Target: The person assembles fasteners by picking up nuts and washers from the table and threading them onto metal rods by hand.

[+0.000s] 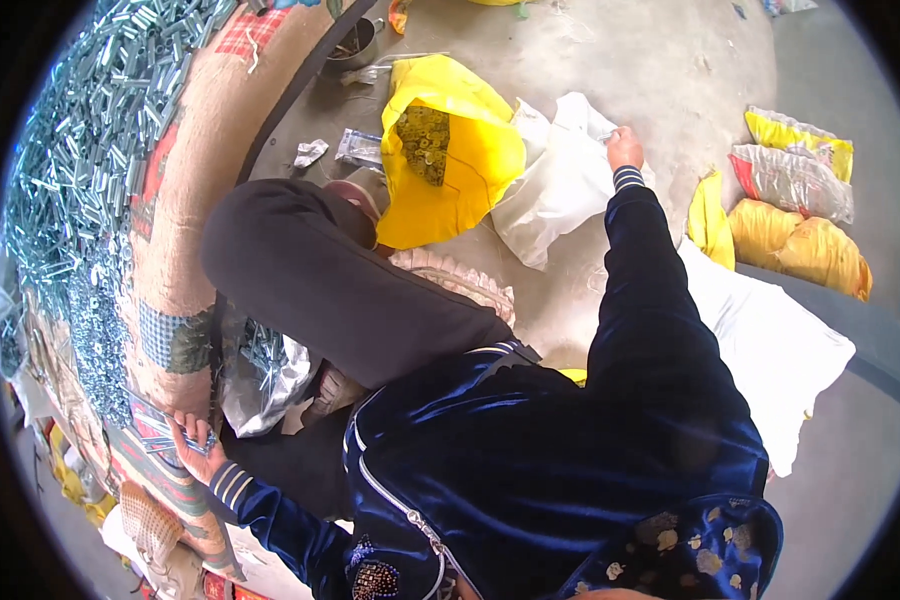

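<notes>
My left hand (198, 450) is closed around several slim, shiny metal pieces (158, 432), at the padded rim beside a large heap of blue-silver metal tubes (135, 130). My right arm is stretched far forward. Its hand (625, 150) has its fingers curled at the edge of a white plastic bag (560, 185) on the floor; what lies under the fingertips is hidden. To the left of that bag stands an open yellow sack (480, 150), with many small dark-gold metal parts (425, 142) inside.
A padded, patched rim (205, 170) curves along the left. By my legs sits a clear bag of metal pieces (270, 375). Yellow and clear bags (795, 245) lie at the far right, near a white sheet or sack (770, 350). A metal pot (355, 45) stands at the back.
</notes>
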